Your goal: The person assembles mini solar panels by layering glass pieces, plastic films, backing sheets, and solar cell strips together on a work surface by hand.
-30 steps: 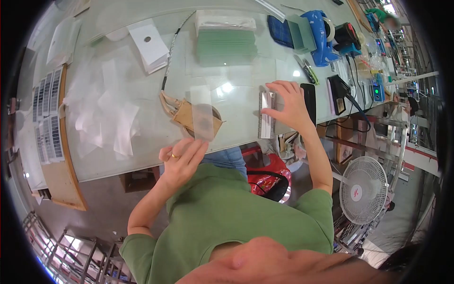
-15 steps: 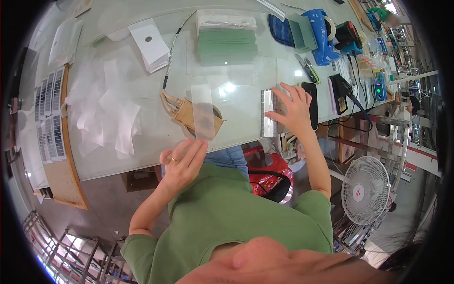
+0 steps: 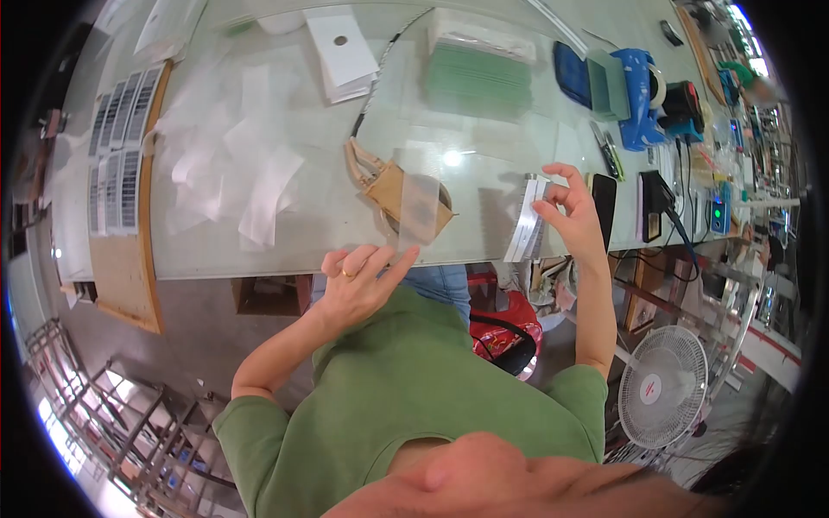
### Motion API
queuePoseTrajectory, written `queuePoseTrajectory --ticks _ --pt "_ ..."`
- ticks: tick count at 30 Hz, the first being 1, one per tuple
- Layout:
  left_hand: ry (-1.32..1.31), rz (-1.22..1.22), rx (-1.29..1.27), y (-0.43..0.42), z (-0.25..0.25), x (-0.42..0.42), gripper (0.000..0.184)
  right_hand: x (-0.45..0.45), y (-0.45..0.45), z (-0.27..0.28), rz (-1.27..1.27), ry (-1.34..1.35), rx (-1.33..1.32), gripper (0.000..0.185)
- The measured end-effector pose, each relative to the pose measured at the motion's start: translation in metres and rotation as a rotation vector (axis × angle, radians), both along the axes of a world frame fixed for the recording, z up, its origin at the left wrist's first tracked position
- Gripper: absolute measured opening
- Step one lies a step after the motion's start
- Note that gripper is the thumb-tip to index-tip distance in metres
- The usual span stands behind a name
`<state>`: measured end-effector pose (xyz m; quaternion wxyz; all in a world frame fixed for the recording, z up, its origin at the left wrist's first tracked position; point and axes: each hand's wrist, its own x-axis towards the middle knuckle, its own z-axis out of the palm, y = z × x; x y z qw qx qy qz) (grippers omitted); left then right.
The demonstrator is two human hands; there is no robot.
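My right hand [image 3: 572,211] pinches a metal ruler [image 3: 525,217] between thumb and fingers. The ruler is raised and tilted over the table, with a shadow beside it. My left hand [image 3: 356,278] is at the table's front edge, index finger stretched out and the others bent. That fingertip is at the lower end of a translucent strip [image 3: 420,207]; I cannot tell whether it presses on it. Beneath the strip lies a brown cardboard-like piece [image 3: 391,193] with a dark cord running up from its looped end. A round shape partly shows beneath them.
Loose translucent sheets [image 3: 269,173] lie to the left. At the back are a stack of greenish glass sheets [image 3: 479,79] and white cards [image 3: 341,52]. A black phone [image 3: 602,203], pens [image 3: 607,151] and a blue tape dispenser [image 3: 637,99] are on the right. A fan [image 3: 663,388] stands below right.
My right hand has taken hold of the ruler and lifted it from the table, tilting it. My left index finger has straightened at the strip's lower end. The camera view has shifted.
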<state>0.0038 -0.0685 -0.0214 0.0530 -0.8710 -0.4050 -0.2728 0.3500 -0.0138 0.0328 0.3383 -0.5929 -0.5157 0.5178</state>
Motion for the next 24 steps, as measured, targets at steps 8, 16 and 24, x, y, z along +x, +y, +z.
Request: queuePoseTrajectory --ticks 8,16,24 --pt "-0.016 -0.003 -0.007 -0.003 -0.005 0.0 0.051 -0.113 0.047 -0.013 0.058 0.341 -0.108 0.038" --pt "0.011 0.003 0.012 -0.003 -0.007 -0.002 0.054 -0.126 0.048 -0.023 0.063 0.09 0.076 0.034" --pt "0.008 -0.007 0.015 -0.002 -0.008 -0.004 0.053 -0.124 0.045 -0.026 0.075 0.049 0.092 0.034"
